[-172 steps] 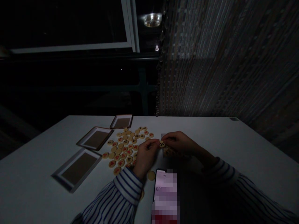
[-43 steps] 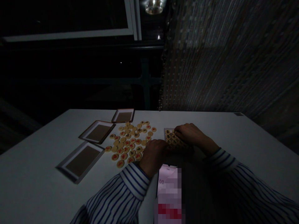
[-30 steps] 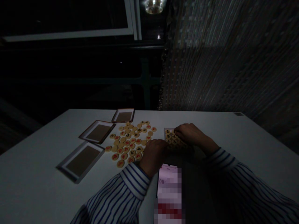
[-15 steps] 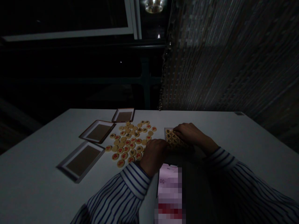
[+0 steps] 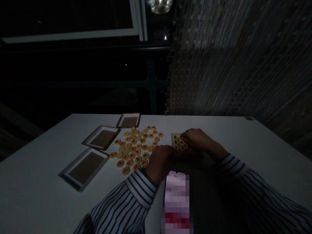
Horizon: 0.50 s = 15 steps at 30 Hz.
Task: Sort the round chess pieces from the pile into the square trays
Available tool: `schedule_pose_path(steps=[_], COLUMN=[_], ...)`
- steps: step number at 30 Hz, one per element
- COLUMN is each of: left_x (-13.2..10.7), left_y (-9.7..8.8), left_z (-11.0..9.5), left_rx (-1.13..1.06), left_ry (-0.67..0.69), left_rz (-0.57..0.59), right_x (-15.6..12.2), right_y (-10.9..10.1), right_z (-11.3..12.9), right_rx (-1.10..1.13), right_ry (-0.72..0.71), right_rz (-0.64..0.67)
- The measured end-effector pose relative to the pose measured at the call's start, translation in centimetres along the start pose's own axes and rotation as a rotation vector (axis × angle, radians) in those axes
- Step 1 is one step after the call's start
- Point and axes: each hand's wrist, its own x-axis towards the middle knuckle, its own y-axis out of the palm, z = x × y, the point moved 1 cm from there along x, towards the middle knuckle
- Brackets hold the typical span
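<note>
A small box [image 5: 172,140] on the white table holds rows of round wooden xiangqi pieces [image 5: 175,143] with dark characters. My right hand [image 5: 200,140] reaches over it from the right, fingers bent down and closed at its far side, touching the pieces there. At the near left of the box is my left hand [image 5: 161,161], its fingers curled towards the box; their tips are in deep shadow. Left of that hand many loose xiangqi pieces [image 5: 138,147] lie scattered, some with red or dark characters up, others blank side up.
Three shallow trays stand on the left of the table [image 5: 39,172]: a near one [image 5: 103,158], a middle one [image 5: 87,144] and a far one [image 5: 118,123]. A lit phone [image 5: 174,191] lies close to me, below my left hand. A string curtain [image 5: 219,71] hangs behind on the right.
</note>
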Motion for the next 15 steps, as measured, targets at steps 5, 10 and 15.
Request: schedule_pose_path(steps=[5, 10, 15], left_x=[-0.02, -0.01, 0.00], left_y=[-0.03, -0.10, -0.17], left_z=[-0.09, -0.15, -0.12], left_rx=[0.013, 0.008, 0.009], left_ry=[0.001, 0.009, 0.008], left_rz=[-0.011, -0.018, -0.006], right_x=[0.13, 0.12, -0.20], right_y=[0.18, 0.31, -0.59], right_z=[-0.10, -0.24, -0.51], right_rx=[0.003, 0.002, -0.011], right_ry=[-0.003, -0.012, 0.002], right_rz=[0.000, -0.017, -0.062])
